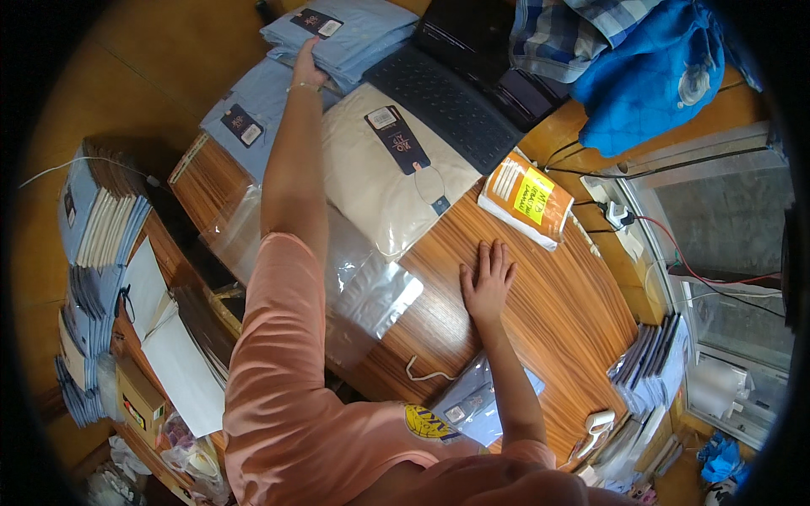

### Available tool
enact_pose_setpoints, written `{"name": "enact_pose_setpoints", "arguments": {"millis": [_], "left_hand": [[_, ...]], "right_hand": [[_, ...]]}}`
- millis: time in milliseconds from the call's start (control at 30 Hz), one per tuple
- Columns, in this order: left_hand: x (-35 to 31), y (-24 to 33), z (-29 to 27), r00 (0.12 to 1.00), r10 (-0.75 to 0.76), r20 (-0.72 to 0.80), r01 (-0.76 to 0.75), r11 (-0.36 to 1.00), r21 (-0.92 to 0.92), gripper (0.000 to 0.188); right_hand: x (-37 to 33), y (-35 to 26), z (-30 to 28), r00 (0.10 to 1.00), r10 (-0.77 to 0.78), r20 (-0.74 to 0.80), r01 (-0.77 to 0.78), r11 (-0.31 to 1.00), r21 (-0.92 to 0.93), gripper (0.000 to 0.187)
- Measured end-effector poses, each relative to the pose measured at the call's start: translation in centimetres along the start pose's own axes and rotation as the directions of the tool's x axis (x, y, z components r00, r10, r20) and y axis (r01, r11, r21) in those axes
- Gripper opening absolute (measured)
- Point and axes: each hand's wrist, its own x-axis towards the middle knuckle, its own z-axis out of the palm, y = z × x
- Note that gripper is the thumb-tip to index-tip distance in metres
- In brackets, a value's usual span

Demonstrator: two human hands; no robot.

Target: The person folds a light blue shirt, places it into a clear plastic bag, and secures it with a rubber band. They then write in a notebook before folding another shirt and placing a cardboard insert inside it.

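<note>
My left hand (310, 67) reaches to the far edge of the table and grips the near edge of a folded light-blue shirt (354, 32) with a dark tag, on top of a pile. One digit lies on the cloth; the others are mostly hidden. My right hand (488, 287) rests flat on the wooden table (540, 295), fingers spread, holding nothing. Between my arms lies a folded cream garment (363, 177) with a dark hang tag (396, 139). Nearer me is a transparent plastic bag (375, 295). Another folded blue shirt (245, 118) lies left of my left forearm.
A laptop (456, 93) stands beyond the cream garment, with an orange-and-white packet (527, 198) beside it. A bagged blue shirt (485, 401) lies by my right forearm. Stacked garments (650, 363) and a white tape dispenser (597, 426) sit at right. More piles (105, 228) stand at left.
</note>
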Motion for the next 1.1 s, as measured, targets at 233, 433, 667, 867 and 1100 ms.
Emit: {"name": "enact_pose_setpoints", "arguments": {"millis": [233,433,667,867,1100], "left_hand": [[0.6,-1.4,-0.2,0.978,0.121,-0.17,-0.128,0.991,-0.029,0.05],[0.4,-0.6,1.2,0.964,0.218,-0.155,-0.229,0.972,-0.055,0.05],[-3.1,3.4,2.3,0.967,0.253,0.022,-0.249,0.962,-0.107,0.04],[-11.8,10.4,5.1,0.943,0.316,0.103,-0.327,0.938,0.111,0.04],[-28.3,12.8,9.3,0.989,0.138,0.049,-0.146,0.958,0.246,0.038]], "right_hand": [[-0.1,0.2,0.2,1.0,-0.001,-0.009,0.001,1.0,-0.002,0.059],[-0.1,0.4,0.4,1.0,0.0,-0.011,0.0,1.0,-0.004,0.058],[-0.4,0.5,0.6,1.0,0.0,-0.025,0.0,1.0,-0.003,0.058],[-0.8,1.4,1.5,0.999,0.022,-0.042,-0.022,1.0,-0.004,0.059],[-0.6,2.5,1.8,0.986,0.035,-0.161,0.0,0.977,0.212,0.056]]}}
